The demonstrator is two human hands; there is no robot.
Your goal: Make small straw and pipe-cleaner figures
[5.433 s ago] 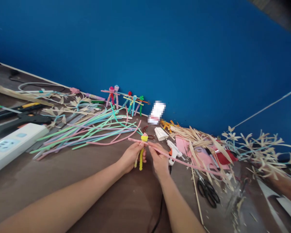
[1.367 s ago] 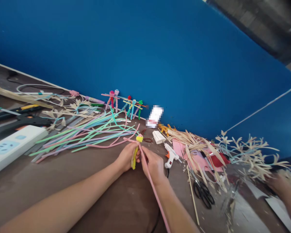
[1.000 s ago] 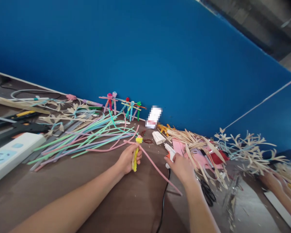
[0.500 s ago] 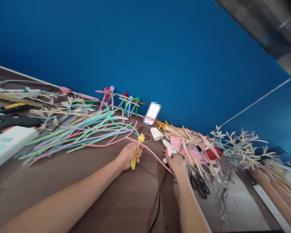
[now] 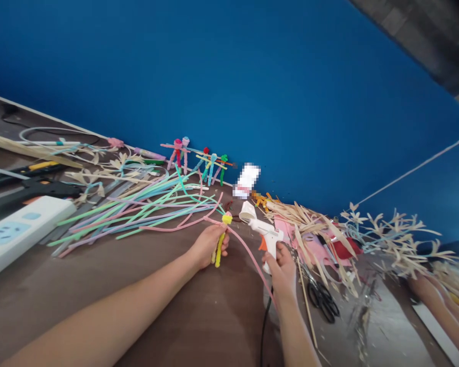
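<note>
My left hand (image 5: pixel 210 244) is closed around a small yellow pipe-cleaner figure (image 5: pixel 227 219), its yellow head above the fingers and its legs hanging below. A long pink pipe cleaner (image 5: pixel 248 248) stretches from the figure toward the lower right, past my right wrist. In my right hand (image 5: pixel 283 267) is a white glue gun (image 5: pixel 268 234) with an orange trigger, gripped by the handle. Its nozzle points up and left, close to a white holder (image 5: pixel 248 210) on the table. A black cord (image 5: pixel 265 326) runs down from the glue gun.
Pipe cleaners (image 5: pixel 149 204) lie spread on the left, beside a white power strip (image 5: pixel 26 232). Several finished pipe-cleaner figures (image 5: pixel 212 163) lean on the blue wall. Black scissors (image 5: pixel 323 300) and dried strips (image 5: pixel 302 216) lie right; a co-worker's arms (image 5: pixel 436 300) rest beyond.
My right hand has raised the glue gun off the table and now grips its handle. The left hand still holds the yellow figure. The view has shifted slightly.
</note>
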